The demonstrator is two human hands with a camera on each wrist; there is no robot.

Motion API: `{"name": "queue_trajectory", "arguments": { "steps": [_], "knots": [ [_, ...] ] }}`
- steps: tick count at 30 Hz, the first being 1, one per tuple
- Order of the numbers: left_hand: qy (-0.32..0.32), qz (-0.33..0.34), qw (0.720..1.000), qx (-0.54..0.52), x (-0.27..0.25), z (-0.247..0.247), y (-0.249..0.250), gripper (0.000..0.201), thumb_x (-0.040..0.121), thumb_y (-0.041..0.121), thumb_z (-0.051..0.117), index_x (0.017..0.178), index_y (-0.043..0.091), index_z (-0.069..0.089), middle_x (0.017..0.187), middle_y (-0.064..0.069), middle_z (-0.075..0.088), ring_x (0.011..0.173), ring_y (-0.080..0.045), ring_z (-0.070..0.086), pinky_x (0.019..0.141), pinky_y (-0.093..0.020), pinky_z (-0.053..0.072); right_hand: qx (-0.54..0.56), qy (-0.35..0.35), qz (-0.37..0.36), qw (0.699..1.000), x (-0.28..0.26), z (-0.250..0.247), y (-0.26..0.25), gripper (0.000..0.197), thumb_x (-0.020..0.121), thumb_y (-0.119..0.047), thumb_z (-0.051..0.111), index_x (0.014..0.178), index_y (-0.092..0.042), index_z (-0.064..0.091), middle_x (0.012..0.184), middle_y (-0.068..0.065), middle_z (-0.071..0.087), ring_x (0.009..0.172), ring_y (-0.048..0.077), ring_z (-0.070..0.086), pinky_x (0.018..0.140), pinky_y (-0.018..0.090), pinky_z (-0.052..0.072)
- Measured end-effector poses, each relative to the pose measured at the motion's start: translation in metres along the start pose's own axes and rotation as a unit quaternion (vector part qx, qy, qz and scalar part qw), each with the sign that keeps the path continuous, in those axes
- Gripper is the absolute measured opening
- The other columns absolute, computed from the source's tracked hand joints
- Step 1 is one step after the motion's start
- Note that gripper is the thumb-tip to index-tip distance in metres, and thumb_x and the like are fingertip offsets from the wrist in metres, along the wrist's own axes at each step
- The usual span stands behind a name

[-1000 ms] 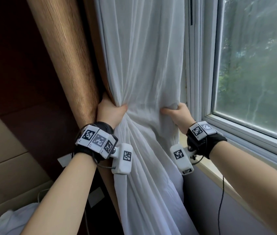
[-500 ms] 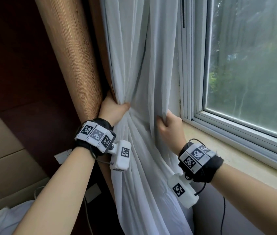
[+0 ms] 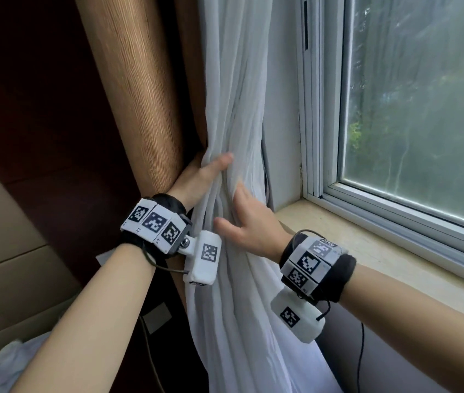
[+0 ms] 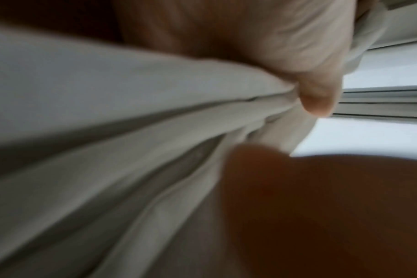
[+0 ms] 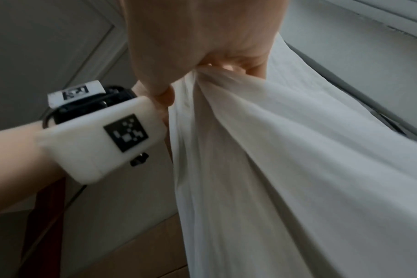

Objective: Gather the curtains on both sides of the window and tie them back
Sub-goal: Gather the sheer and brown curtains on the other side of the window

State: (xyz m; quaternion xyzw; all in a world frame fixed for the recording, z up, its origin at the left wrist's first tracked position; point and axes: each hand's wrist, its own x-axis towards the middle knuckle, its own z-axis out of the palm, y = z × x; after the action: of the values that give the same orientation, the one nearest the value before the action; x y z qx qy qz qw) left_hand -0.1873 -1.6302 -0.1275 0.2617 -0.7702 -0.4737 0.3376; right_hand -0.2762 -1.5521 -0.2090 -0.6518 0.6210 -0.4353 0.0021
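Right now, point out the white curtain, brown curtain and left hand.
white curtain (image 3: 236,95), head view, gathered folds above the hands
brown curtain (image 3: 140,95), head view, front face
left hand (image 3: 202,177), head view, back of hand

White sheer curtain: thin matt cloth, semi-see-through, soft creased folds where it's bunched; brown drape beside it is heavier cloth w/ fine ribbed weave, slight sheen. Window frame smooth white, prob. painted metal or plastic, can't tell which; glass glossy but streaked & hazy; sill pale stone-like slab, matt, faintly speckled. Wrist bands dark fuzzy fabric w/ matt white plastic camera housings & printed b/w marker tiles; wall panel at left tan, smooth, low-sheen.
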Motion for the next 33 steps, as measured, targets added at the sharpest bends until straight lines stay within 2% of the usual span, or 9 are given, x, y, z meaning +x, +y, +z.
{"name": "queue_trajectory", "arguments": {
  "steps": [2,7,14,16,18,21,23,26,33],
  "knots": [
    [-0.005,0.016,0.997,0.077,-0.001,0.005,0.008,0.082,0.074,0.052,0.068,0.139,0.012,0.039,0.136,0.001,0.05,0.126,-0.01,0.045,0.102,-0.019,0.03,-0.048,-0.026,-0.002,0.999,0.002,0.0,0.001,0.083,0.078,-0.05,0.041,0.146,-0.009,0.016,0.153,0.009,0.021,0.126,0.025,0.04,0.09,0.035,0.043],
    [0.029,0.011,0.986,0.165,0.006,0.012,0.016,0.071,0.068,0.042,0.078,0.126,0.011,0.051,0.116,0.003,0.058,0.107,-0.007,0.053,0.089,-0.017,0.036,-0.061,-0.077,-0.025,0.995,0.0,-0.012,0.0,0.051,0.074,-0.041,0.028,0.111,-0.009,0.04,0.14,0.008,0.035,0.101,0.016,0.033,0.081,0.034,0.036],
    [0.141,-0.006,0.982,0.126,0.016,0.004,0.002,0.043,0.074,0.023,0.077,0.108,0.001,0.064,0.106,-0.007,0.066,0.102,-0.017,0.063,0.095,-0.031,0.048,0.006,-0.152,-0.053,0.987,0.0,-0.018,0.017,0.073,0.073,-0.016,0.033,0.146,-0.01,0.026,0.158,-0.007,-0.003,0.137,0.011,0.021,0.104,0.02,0.024],
    [0.162,-0.008,0.979,0.124,0.016,0.003,0.001,0.042,0.074,0.022,0.076,0.108,0.0,0.064,0.11,-0.013,0.067,0.103,-0.021,0.064,0.096,-0.033,0.048,0.13,-0.158,-0.03,0.978,-0.001,-0.019,0.021,0.077,0.07,-0.01,0.035,0.147,-0.014,0.027,0.156,-0.013,0.007,0.141,0.001,0.013,0.11,0.012,0.016],
    [0.179,-0.01,0.975,0.131,0.015,0.002,0.002,0.045,0.077,0.021,0.075,0.113,-0.001,0.061,0.116,-0.015,0.064,0.108,-0.023,0.061,0.095,-0.026,0.045,0.245,-0.123,0.013,0.962,-0.001,-0.021,0.027,0.065,0.07,-0.005,0.038,0.134,-0.013,0.049,0.15,-0.012,0.029,0.136,-0.001,0.026,0.108,0.013,0.023],
    [0.192,-0.018,0.972,0.136,0.014,-0.002,0.003,0.05,0.078,0.022,0.073,0.119,-0.001,0.056,0.123,-0.013,0.06,0.116,-0.024,0.057,0.09,-0.021,0.04,0.288,0.041,0.113,0.95,0.009,-0.026,0.041,0.037,0.085,0.002,0.039,0.108,-0.011,0.064,0.128,0.0,0.056,0.108,0.004,0.054,0.094,0.022,0.043],
    [0.202,-0.02,0.969,0.138,0.011,-0.005,0.004,0.049,0.08,0.021,0.072,0.12,-0.001,0.054,0.124,-0.013,0.059,0.117,-0.024,0.056,0.089,-0.02,0.038,0.297,0.1,0.202,0.928,0.026,-0.028,0.059,0.033,0.09,-0.002,0.038,0.114,-0.011,0.059,0.119,0.002,0.058,0.093,0.011,0.053,0.081,0.024,0.045],
    [0.221,-0.027,0.965,0.141,0.008,-0.015,0.002,0.048,0.08,0.019,0.071,0.119,-0.001,0.054,0.124,-0.013,0.059,0.115,-0.024,0.056,0.088,-0.02,0.038,0.328,0.085,0.319,0.885,0.051,-0.027,0.089,0.038,0.095,-0.02,0.043,0.132,-0.01,0.043,0.124,0.003,0.049,0.106,0.017,0.044,0.091,0.037,0.041],
    [0.246,-0.051,0.956,0.152,0.014,-0.044,-0.006,0.048,0.078,0.019,0.073,0.118,-0.001,0.055,0.12,-0.013,0.061,0.113,-0.025,0.058,0.088,-0.021,0.04,0.331,0.076,0.308,0.889,0.09,-0.004,0.117,0.078,0.09,-0.041,0.055,0.149,-0.013,0.012,0.156,0.005,0.017,0.142,0.02,0.02,0.112,0.037,0.022]
  ]
}}
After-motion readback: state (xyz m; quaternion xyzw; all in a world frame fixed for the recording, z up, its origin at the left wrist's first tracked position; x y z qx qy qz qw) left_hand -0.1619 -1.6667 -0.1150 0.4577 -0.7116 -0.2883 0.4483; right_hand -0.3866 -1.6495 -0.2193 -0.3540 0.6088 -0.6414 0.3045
